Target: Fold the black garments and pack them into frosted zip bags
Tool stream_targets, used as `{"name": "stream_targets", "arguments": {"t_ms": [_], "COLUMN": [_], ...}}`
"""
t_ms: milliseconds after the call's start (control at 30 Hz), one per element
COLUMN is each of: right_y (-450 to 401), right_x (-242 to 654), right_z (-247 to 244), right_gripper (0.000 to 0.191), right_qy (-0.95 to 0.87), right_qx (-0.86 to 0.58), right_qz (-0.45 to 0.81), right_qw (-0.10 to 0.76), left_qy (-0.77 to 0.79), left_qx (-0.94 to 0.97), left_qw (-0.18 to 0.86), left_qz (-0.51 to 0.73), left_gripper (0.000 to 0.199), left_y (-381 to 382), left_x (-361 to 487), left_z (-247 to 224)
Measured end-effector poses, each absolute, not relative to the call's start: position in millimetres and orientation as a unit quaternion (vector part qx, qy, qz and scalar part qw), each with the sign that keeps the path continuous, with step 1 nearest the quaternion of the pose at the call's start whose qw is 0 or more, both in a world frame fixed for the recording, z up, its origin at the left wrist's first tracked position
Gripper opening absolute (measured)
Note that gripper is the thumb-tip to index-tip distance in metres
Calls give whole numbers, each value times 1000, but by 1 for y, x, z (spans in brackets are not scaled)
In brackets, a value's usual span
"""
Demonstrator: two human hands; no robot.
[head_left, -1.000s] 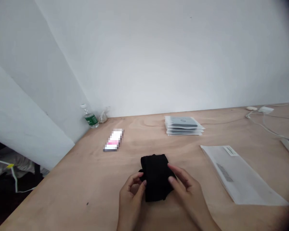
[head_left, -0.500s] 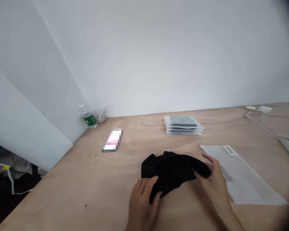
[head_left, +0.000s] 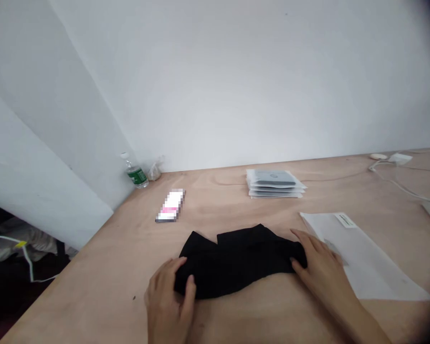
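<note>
A soft black cloth (head_left: 236, 263), perhaps a garment, lies spread sideways on the wooden table, with a notch in its far edge. Its exact kind cannot be made out. My left hand (head_left: 170, 291) grips the left end, thumb and fingers curled over the fabric. At the opposite end, my right hand (head_left: 318, 260) has the cloth's tip between thumb and fingers, its index finger stretched past the edge. Just beyond the right hand lies a flat frosted plastic bag (head_left: 376, 267) with a white label, partly covered by that hand.
A stack of frosted packets (head_left: 275, 184) with dark contents sits near the wall. Farther left are a phone (head_left: 171, 205), a green-labelled water bottle (head_left: 136, 176) and a small knotted plastic bag (head_left: 154, 171). White cables and a charger (head_left: 400, 158) lie at the back right.
My left hand has moved left, drawing its end of the black cloth along. The cloth is now wider and flatter. My right hand stays at the right end.
</note>
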State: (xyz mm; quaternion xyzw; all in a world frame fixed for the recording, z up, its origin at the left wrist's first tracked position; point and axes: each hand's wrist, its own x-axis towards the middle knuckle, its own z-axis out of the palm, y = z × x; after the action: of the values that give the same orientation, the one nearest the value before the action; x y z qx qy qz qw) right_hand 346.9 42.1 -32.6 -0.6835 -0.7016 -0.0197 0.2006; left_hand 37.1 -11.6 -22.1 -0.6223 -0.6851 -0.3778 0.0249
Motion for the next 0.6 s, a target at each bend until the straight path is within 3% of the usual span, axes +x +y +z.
{"name": "stream_targets", "arguments": {"t_ms": [133,300,467,600], "right_y": [63,99,109,113], "right_x": [325,328,348,349], "right_z": [-15,1,-5,-7], "right_gripper": [49,37,43,57], "right_qy": [-764,-680,-656,-723], "right_qx": [-617,-712,-737,-663], "right_qz": [-8,38,48,77], "right_qw": [188,167,159,175], "left_qy": [-678,-644,-642,-597], "left_qx": [-687,-713,-700,-757], "left_qw": [-19,-58,-107,-109], "left_qz": [-260,-271,-294,-244], "left_gripper": [34,32,23,36], "left_y": [-1,1,16,51], "left_x": [47,47,48,59], "left_z": [-23,-22,-4,12]}}
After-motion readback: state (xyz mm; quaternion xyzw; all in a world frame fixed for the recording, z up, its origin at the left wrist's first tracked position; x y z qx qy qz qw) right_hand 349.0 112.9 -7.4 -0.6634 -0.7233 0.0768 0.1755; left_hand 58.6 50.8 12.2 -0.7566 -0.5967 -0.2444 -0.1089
